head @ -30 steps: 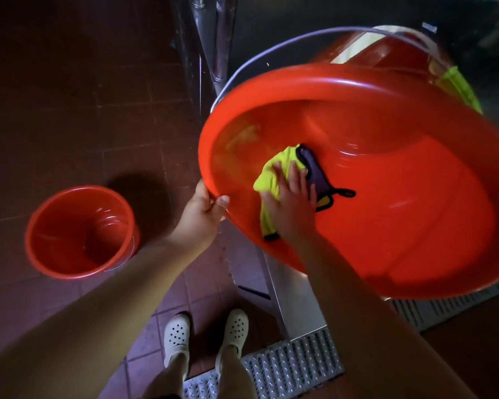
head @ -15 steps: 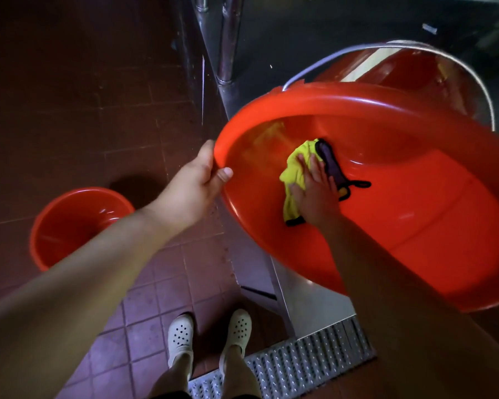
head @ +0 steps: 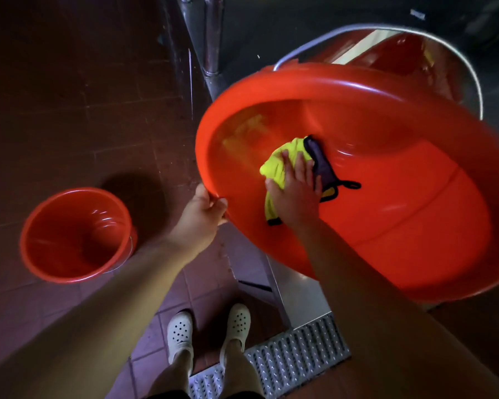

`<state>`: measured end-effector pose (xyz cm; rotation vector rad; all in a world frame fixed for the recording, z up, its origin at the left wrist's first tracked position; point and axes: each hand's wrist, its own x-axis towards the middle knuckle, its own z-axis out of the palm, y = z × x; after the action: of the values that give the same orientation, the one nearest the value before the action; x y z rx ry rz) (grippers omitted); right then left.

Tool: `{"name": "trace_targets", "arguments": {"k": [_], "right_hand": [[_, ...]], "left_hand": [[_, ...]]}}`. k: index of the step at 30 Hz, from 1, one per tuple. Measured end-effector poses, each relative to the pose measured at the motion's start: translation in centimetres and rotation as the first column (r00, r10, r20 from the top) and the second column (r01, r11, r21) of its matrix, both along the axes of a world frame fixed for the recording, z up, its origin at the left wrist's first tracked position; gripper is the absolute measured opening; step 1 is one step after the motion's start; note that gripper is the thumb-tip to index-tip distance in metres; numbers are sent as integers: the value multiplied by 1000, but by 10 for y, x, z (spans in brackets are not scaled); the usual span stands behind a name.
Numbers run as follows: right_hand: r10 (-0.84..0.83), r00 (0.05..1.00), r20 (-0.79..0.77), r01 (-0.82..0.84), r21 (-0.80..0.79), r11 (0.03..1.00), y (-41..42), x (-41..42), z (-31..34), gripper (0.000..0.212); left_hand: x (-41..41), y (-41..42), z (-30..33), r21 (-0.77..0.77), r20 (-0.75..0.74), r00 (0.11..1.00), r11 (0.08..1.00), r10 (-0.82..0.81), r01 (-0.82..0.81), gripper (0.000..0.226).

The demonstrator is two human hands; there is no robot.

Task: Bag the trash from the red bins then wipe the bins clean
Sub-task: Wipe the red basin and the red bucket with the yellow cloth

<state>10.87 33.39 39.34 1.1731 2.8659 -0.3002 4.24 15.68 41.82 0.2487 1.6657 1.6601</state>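
Tilting toward the camera, the large red bin (head: 386, 197) shows a glossy, bright orange-red inside with pale glints on its curved wall and a thick rolled rim. Its wire bail handle (head: 415, 28) arcs behind the upper edge. The left hand (head: 202, 217) grips the rim at its lower left, thumb over the lip and fingers curled underneath. The right hand (head: 296, 194) reaches inside, its fingers (head: 300, 168) straight and slightly spread, pressing a neon-yellow cloth (head: 283, 165) with dark trim and a small hanging loop flat against the bin's inner wall. A second, smaller red bucket (head: 75, 234) stands upright on the tiled floor (head: 69, 96) to the left, well apart. White perforated clogs (head: 208, 332) stand beside a metal drain grate (head: 288, 358).
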Motion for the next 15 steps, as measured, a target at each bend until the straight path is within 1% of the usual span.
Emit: {"name": "trace_targets", "arguments": {"k": [2, 3, 5, 7, 9, 10, 13, 15], "right_hand": [[127, 992, -21, -125, 86, 988, -38, 17, 0, 69], [180, 983, -25, -177, 104, 979, -53, 25, -1, 68], [258, 966, -17, -256, 79, 964, -69, 38, -1, 69], [299, 954, -20, -298, 39, 954, -65, 41, 0, 69], [278, 959, -48, -278, 11, 961, -52, 35, 2, 73], [241, 969, -63, -241, -4, 970, -45, 30, 3, 74], [83, 992, -92, -90, -66, 994, -14, 17, 1, 70], [-11, 998, -66, 6, -72, 997, 14, 11, 0, 69]], "left_hand": [[-2, 1, -1, 8, -21, 998, 998, 57, -57, 25], [-3, 1, -1, -19, -71, 995, 997, 68, -70, 24], [-8, -2, -3, -90, -212, 976, 994, 44, -65, 21], [-14, -6, -2, -101, -263, 965, 994, 0, -28, 20], [-21, -9, 5, -85, -293, 956, 996, -20, -5, 21], [-25, -9, 10, -88, -330, 944, 996, -21, -9, 19], [-38, -12, 29, -133, -509, 860, 990, -38, -36, 13], [-42, -14, 41, -151, -577, 814, 988, -64, -30, 10]]}}
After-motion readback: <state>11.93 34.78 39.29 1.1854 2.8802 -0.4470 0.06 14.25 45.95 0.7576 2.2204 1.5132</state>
